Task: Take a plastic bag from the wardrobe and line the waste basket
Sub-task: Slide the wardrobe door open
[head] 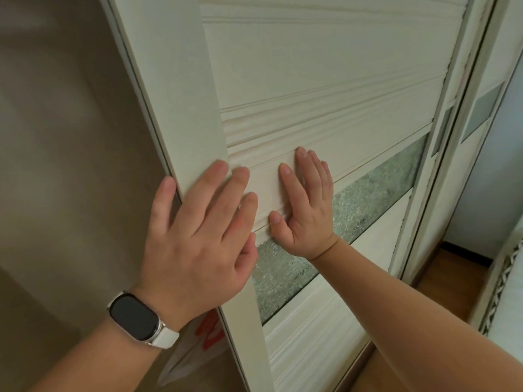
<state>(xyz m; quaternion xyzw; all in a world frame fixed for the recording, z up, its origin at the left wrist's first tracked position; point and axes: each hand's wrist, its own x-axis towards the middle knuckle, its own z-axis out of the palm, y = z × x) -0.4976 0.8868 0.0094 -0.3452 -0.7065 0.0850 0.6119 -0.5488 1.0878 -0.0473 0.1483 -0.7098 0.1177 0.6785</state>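
Observation:
A cream sliding wardrobe door with ribbed panels and a frosted glass strip fills the view. My left hand, with a watch on the wrist, lies flat on the door's left stile, fingers straight and the thumb at the door's edge. My right hand presses flat against the ribbed panel just above the glass. A white plastic bag with red print shows below my left wrist, beside the door's lower edge. The waste basket is not in view.
A beige wall stands to the left of the door. More wardrobe door panels run off to the right. Wooden floor shows at the lower right, next to a patterned white edge.

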